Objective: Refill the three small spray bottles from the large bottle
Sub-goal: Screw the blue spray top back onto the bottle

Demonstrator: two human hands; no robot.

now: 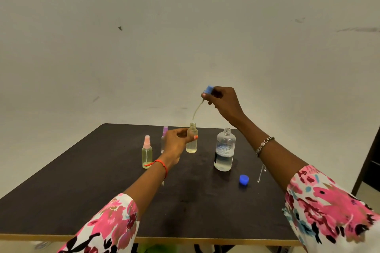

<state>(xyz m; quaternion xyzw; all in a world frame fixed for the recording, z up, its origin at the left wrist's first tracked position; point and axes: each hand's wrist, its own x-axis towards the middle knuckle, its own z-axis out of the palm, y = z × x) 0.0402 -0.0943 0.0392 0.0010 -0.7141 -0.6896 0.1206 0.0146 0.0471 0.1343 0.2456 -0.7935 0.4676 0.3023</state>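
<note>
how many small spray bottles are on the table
3. A pink-capped bottle stands at the left, a purple-capped bottle is partly hidden behind the left hand, and that hand holds the open bottle.

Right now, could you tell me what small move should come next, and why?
Probably set the blue spray top down beside the blue cap: the right hand has it clear of the open small bottle, and the large bottle stands uncapped, ready to pour.
</note>
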